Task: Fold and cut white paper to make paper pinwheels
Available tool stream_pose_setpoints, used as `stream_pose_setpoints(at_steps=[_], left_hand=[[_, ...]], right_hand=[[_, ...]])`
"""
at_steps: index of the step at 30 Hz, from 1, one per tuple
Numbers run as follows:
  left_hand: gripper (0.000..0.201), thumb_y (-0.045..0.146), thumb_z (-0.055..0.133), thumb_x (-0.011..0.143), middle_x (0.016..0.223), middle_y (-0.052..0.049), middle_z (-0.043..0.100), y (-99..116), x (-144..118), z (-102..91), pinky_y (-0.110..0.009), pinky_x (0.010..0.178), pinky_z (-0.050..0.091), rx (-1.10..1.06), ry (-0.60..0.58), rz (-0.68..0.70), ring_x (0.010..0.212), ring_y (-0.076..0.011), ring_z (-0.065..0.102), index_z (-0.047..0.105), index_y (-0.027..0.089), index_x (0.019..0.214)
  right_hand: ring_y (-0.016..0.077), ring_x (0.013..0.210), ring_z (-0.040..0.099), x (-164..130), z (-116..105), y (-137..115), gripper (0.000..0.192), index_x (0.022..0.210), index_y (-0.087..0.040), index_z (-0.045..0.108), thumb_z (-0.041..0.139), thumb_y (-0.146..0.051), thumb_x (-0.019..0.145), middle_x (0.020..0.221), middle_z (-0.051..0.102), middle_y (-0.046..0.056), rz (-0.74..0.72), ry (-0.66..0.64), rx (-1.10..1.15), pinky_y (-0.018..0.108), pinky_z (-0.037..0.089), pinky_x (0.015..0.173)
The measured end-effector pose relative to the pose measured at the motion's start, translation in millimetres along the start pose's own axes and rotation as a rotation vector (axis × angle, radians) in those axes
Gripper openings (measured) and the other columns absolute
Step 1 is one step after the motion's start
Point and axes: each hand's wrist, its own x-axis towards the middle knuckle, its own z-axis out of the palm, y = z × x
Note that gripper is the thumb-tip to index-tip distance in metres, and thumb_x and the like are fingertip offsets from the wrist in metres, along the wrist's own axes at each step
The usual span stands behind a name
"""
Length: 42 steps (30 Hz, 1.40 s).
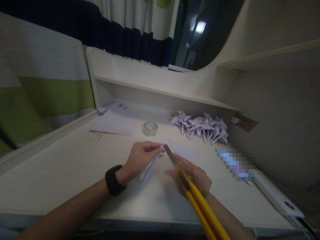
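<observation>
My left hand (140, 156), with a black band on its wrist, pinches a thin rolled paper stick (148, 174) near its upper end. The stick slants down toward me over the desk. In my right hand (198, 176) is a yellow utility knife (197, 201), its grey blade out and pointing up and left. The blade's tip is at the stick's upper end, close to my left fingertips; whether it touches cannot be made out. Just beyond my right hand, a triangular white paper piece (183, 150) lies flat on the desk.
A clear tape roll (150, 128) stands behind my hands. White paper sheets (115, 120) lie at the back left, near small scraps (94, 136). Several paper pinwheels (200, 125) are heaped at the back right. A blurred-out device (233, 165) and a white elongated object (275, 195) line the right side.
</observation>
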Motion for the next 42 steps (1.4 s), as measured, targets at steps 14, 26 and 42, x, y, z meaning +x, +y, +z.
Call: stream_pose_setpoints(at_steps=[14,26,42], left_hand=[[0.015,0.027,0.067,0.08,0.082,-0.006,0.074,-11.7,-0.3,-2.8,-0.027,0.065,0.057,0.248,0.002,0.249,0.072,-0.0173,0.069,0.077,0.019,0.087],[0.019,0.023,0.058,0.087,0.086,-0.006,0.072,-23.6,-1.2,-0.5,-0.027,0.074,0.05,0.577,0.144,0.577,0.079,-0.017,0.064,0.075,0.022,0.097],[0.032,0.012,0.051,0.092,0.118,-0.007,0.068,-30.6,-2.2,-22.0,-0.032,0.094,0.052,0.828,0.126,1.024,0.108,-0.0175,0.064,0.063,0.021,0.12]], right_hand=[[0.0229,0.079,0.074,1.3,-2.3,2.3,0.061,0.121,-0.025,0.059,0.083,-0.036,0.067,0.101,0.074,0.005,-0.045,0.028,0.105,0.027,0.063,0.063],[0.0216,0.067,0.073,15.4,0.9,-21.3,0.031,0.087,-0.022,0.065,0.081,-0.04,0.068,0.083,0.076,0.004,0.481,0.07,0.043,0.028,0.059,0.059],[0.0214,0.085,0.073,22.8,15.0,-19.5,0.025,0.087,-0.017,0.066,0.077,-0.035,0.074,0.084,0.075,0.006,1.66,0.301,1.217,0.033,0.061,0.078]])
